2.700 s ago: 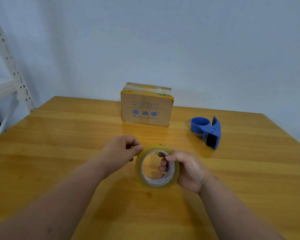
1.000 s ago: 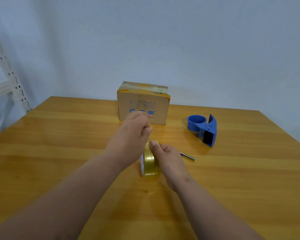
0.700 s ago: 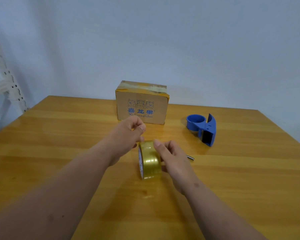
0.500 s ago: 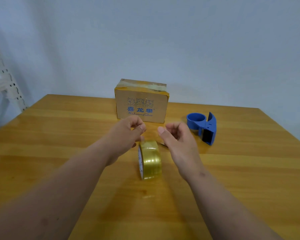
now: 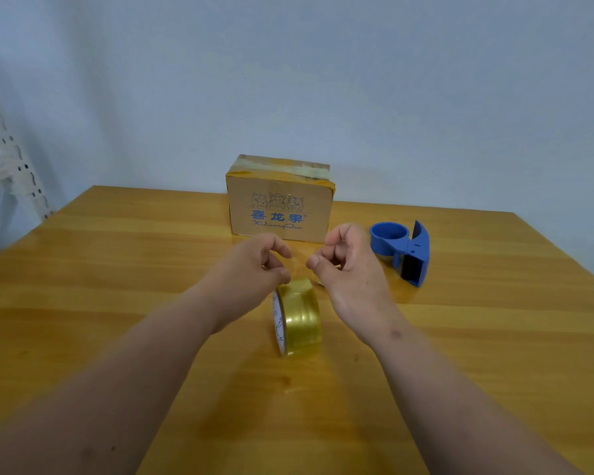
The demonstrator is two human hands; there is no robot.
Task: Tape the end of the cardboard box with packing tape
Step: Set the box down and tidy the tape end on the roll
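A cardboard box (image 5: 280, 209) with blue print stands at the far middle of the wooden table (image 5: 117, 269), with old tape across its top. A roll of clear yellowish packing tape (image 5: 299, 318) stands on its edge in front of me. Just above and beyond the roll, my left hand (image 5: 254, 265) pinches the pulled-out tape end with thumb and fingers. My right hand (image 5: 345, 265) is close beside it, its thumb and forefinger pinched on the same thin clear strip. The strip itself is barely visible between the two hands.
A blue tape dispenser (image 5: 405, 250) with no tape on its hub sits right of the box. A thin metal object (image 5: 318, 283) peeks out behind the roll. A white perforated shelf post (image 5: 11, 162) stands off the table's left edge, and a plain wall rises behind.
My right hand has let go of the roll, risen and met my left hand at the tape end. The roll now stands alone on its edge.
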